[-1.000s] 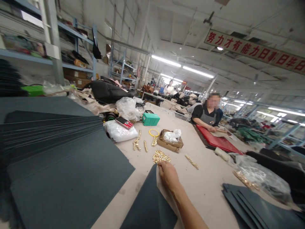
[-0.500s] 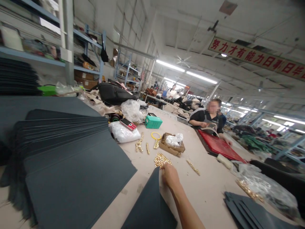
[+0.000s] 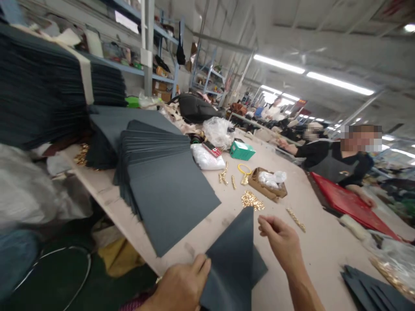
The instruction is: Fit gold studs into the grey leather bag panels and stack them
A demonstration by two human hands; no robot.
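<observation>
A dark blue-grey fabric piece lies partly folded near the front of the table. My left hand pinches its left edge between thumb and fingers. Just right of the fold is my right hand, raised with its fingertips pressed together; whatever they hold, if anything, is too small to make out. A pile of small gold metal pieces sits just beyond the fabric's pointed tip. To my left, a fanned stack of similar dark fabric pieces covers part of the table.
Beyond the gold pile are an open cardboard box, a yellow ring, a teal box and a red-keyed phone. A co-worker stands across the table by a red panel. More fabric pieces lie at right.
My left hand has come into view on the fabric's left edge. My right hand has come away from the gold pile, and the view has swung left.
</observation>
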